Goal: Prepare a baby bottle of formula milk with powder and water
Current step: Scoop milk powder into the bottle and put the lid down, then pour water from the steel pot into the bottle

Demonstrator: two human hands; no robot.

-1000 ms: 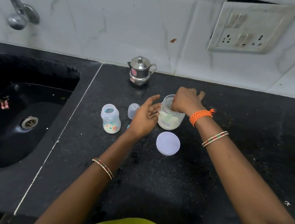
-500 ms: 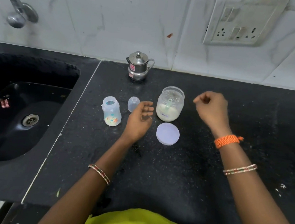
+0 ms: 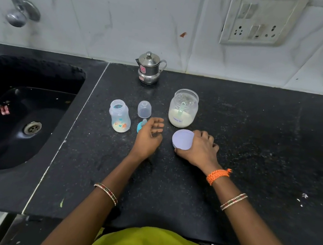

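- Our countertop is the biggest thing here, and we place everything else by the powder jar standing open on it.
- The sink lies far left of the jar, with the tap above it; only part of each is in frame.
- The steel pot sits behind the jar and to its left, against the wall, lid on (whether it holds the water, we cannot see).
- The jar is roughly a third full of pale powder, with a scoop standing in it, handle up; its label is too blurred to read.
- The baby bottle stands uncapped well left of the jar, seemingly with some powder at its bottom, mouth open presumably for filling.
- Our right hand clasps the jar lid just in front of the jar, fingers and thumb around its rim, likely to close the jar.
- Our left hand hovers empty, fingers loosely curled and apart, front-left of the jar.
- The clear cap stands between bottle and jar.
- The teal teat ring is mostly hidden behind our left hand.
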